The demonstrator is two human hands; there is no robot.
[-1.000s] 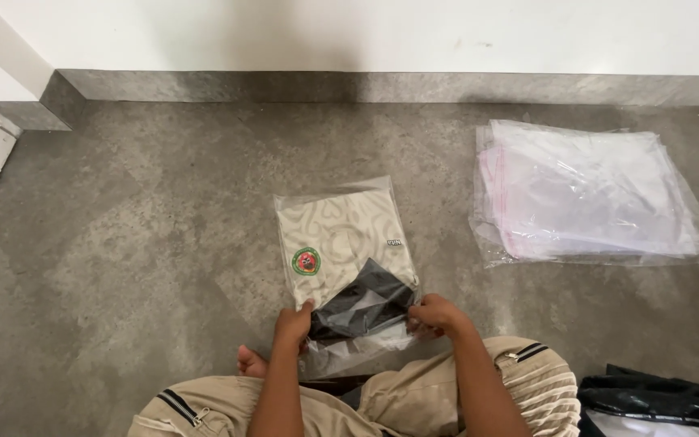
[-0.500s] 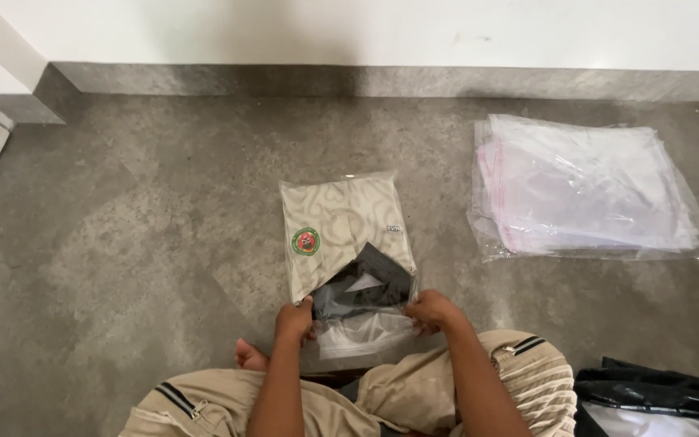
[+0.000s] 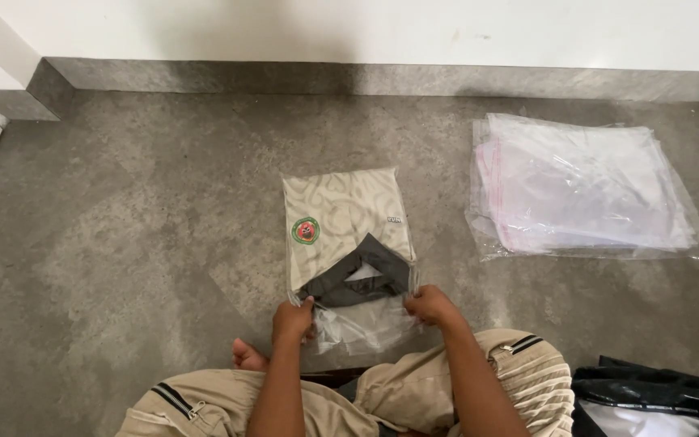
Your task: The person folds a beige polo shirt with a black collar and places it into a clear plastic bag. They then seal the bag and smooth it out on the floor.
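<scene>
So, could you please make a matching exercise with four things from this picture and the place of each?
Things:
1. folded shirt
2. stack of clear bags
3. left hand
4. right hand

Places:
A. far right on the floor
B. right edge of the bag opening
C. inside a clear bag, centre
D. left edge of the bag opening

Pairs: 1-C, 2-A, 3-D, 4-B

Folded cream patterned shirt, dark collar, in clear bag, flat on floor

Black bag cut off by the frame's lower edge; left hand fingertips hidden under plastic.
</scene>
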